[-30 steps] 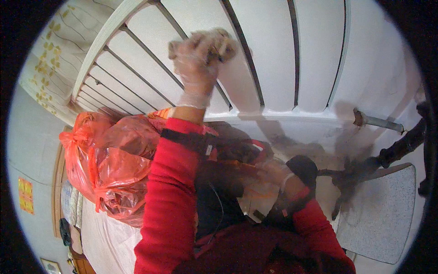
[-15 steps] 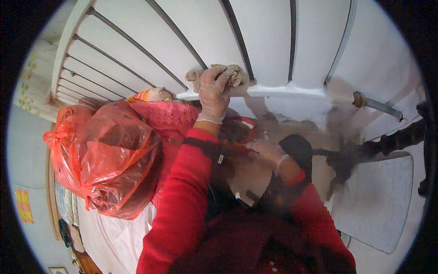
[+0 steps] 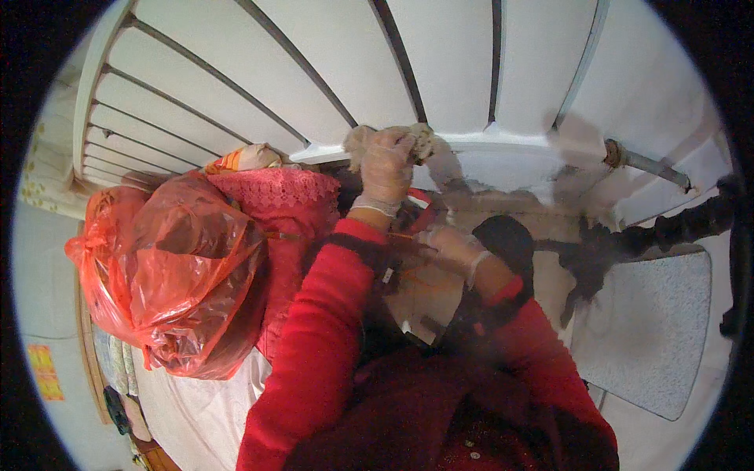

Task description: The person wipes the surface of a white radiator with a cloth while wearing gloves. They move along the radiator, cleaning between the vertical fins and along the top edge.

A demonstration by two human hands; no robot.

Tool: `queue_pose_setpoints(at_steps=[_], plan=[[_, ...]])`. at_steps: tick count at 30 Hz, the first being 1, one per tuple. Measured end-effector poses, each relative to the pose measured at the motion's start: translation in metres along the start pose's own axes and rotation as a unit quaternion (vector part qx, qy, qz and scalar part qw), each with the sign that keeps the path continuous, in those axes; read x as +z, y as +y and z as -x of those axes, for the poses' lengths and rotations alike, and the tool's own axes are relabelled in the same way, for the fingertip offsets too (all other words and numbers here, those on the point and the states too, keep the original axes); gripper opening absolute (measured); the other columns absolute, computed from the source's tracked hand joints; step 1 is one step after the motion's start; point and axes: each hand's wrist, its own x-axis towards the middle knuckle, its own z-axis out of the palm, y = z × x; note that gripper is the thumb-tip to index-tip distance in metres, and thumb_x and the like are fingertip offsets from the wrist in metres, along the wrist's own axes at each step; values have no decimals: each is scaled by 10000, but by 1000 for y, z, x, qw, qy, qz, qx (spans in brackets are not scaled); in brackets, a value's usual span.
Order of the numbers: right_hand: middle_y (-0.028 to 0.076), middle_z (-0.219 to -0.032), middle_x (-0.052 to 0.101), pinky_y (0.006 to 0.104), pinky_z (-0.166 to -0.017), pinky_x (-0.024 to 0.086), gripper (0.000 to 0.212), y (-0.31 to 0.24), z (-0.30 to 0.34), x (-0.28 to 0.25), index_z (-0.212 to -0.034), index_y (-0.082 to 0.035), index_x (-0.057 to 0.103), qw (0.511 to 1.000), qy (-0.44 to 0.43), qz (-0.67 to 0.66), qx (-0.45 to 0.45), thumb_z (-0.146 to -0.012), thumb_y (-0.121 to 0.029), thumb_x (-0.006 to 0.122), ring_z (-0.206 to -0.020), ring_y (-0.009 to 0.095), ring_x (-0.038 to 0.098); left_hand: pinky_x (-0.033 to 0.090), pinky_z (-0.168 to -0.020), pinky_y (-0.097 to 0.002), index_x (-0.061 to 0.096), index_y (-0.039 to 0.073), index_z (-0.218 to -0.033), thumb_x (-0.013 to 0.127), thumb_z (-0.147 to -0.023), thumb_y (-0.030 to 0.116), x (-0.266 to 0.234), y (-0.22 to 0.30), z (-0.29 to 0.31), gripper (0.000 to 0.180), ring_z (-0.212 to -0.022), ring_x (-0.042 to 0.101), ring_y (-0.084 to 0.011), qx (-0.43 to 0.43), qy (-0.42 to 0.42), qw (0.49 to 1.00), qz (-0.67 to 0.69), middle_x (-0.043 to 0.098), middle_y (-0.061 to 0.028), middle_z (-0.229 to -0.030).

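My left hand [image 3: 385, 169], in a thin clear glove, is closed on a bunched, dirty beige cloth [image 3: 425, 144]. The cloth presses against the white bottom rail [image 3: 503, 145] of a slatted panel. Lower and to the right, my right hand [image 3: 448, 245], also gloved, points left with its fingers drawn together. A thin orange strip [image 3: 402, 235] runs up to its fingertips; what the fingers hold is too dim to make out. Dark items and a small white-marked object [image 3: 388, 275] lie below, between my forearms.
A tied red plastic bag [image 3: 177, 275] sits at left, beside pink lace-edged fabric [image 3: 287, 192] and pale bedding [image 3: 196, 416]. A metal pipe stub [image 3: 652, 169] juts out at right. Below it stand a dark ridged post [image 3: 675, 235] and a light grey padded panel [image 3: 644, 337].
My left hand has slid the cloth to the right along the rail. My right hand remains low, near the orange strip. The whole view has shifted slightly.
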Motion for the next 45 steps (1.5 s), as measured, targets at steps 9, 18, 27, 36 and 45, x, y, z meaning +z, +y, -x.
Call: queue_pose_setpoints(at_steps=[9, 18, 27, 36, 45], plan=[[202, -1049, 666, 470, -880, 506, 295, -14, 14, -5, -1158, -88, 663, 997, 65, -36, -9, -981, -300, 558, -1015, 391, 639, 568, -828, -422, 720, 115, -1043, 648, -742, 15, -3, 27, -27, 325, -1032, 651, -312, 38, -35, 999, 13, 663, -77, -1124], [170, -1113, 674, 465, -906, 494, 330, -4, 25, -9, -1202, -89, 666, 993, 99, -63, -25, -959, -291, 573, -1065, 376, 627, 538, -892, -420, 717, 132, -1098, 650, -743, -8, -17, 5, -5, 387, -1085, 632, -319, -23, -68, 997, 15, 663, -94, -1144], [203, -1162, 672, 498, -943, 495, 430, 11, 8, 1, -1271, -60, 655, 995, 86, -5, -58, -960, -351, 597, -1087, 407, 620, 533, -852, -438, 751, 119, -1049, 703, -730, 9, -38, -44, 11, 341, -1027, 657, -365, -198, -27, 980, 6, 709, -137, -1081], [224, -1141, 672, 502, -931, 498, 457, 22, 5, 5, -1306, -64, 638, 995, 79, -2, -64, -980, -380, 585, -1060, 411, 633, 543, -870, -340, 722, 27, -1063, 735, -739, -55, -58, -7, -31, 335, -964, 697, -288, -304, 174, 900, 261, 692, -156, -1105], [209, -1156, 674, 498, -939, 491, 323, 7, 12, -7, -1240, -89, 667, 989, 99, 74, -78, -953, -223, 603, -1088, 411, 625, 552, -900, -345, 701, 16, -1063, 734, -776, -28, -120, -20, -116, 292, -1021, 688, -273, -256, 270, 900, 229, 683, -163, -1115]])
